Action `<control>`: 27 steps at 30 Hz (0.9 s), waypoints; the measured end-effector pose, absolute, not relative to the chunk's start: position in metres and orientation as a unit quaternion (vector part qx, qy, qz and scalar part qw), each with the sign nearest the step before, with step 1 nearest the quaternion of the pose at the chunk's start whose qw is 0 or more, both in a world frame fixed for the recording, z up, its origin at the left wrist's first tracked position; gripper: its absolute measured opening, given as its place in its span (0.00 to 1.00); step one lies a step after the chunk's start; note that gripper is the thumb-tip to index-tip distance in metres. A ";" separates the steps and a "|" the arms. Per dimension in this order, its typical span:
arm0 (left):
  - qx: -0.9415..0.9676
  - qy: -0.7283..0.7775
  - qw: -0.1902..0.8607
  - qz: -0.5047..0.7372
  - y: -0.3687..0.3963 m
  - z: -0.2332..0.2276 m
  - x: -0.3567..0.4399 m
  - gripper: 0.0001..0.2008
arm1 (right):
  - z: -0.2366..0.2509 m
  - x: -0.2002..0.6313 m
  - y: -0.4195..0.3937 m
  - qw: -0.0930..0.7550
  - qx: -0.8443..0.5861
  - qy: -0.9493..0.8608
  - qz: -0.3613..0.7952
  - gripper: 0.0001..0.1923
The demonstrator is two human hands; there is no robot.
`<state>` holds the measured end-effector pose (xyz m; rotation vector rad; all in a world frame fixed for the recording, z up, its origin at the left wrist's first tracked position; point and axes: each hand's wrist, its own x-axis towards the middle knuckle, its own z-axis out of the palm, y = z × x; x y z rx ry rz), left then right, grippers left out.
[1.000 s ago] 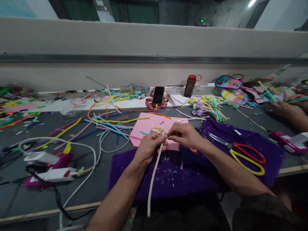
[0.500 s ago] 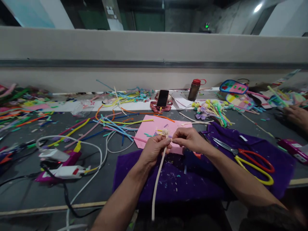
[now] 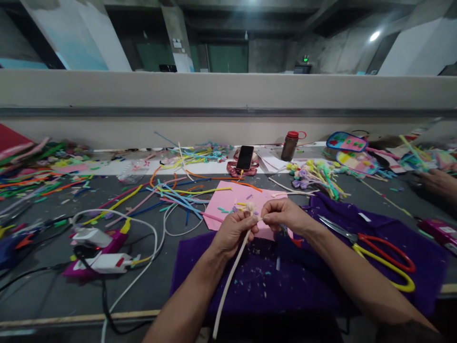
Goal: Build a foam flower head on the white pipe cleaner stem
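left hand (image 3: 233, 231) – still pinching long cream fuzzy stem (image 3: 228, 281) | right hand (image 3: 282, 215) – fingertips still closed on its curled tip | grip unchanged since before

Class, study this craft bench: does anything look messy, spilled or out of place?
Yes. Coloured pipe cleaners lie strewn and crossing over the grey table, and small clippings speckle the purple cloth. The scissors lie open on it, blades bare, near the right hand.
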<state>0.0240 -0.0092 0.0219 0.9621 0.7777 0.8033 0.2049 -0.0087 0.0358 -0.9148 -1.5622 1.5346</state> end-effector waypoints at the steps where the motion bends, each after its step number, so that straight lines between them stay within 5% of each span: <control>1: 0.436 0.353 0.743 0.366 -0.009 0.022 0.024 0.14 | 0.036 0.205 -0.009 0.375 -0.357 -0.606 0.604 0.10; 19: 0.426 0.315 0.765 0.367 -0.014 0.024 0.030 0.11 | 0.034 0.213 -0.006 0.346 -0.299 -0.597 0.659 0.11; 27: 0.375 0.337 0.769 0.392 -0.002 0.018 0.027 0.10 | 0.055 0.241 -0.044 0.381 -0.475 -0.733 0.303 0.15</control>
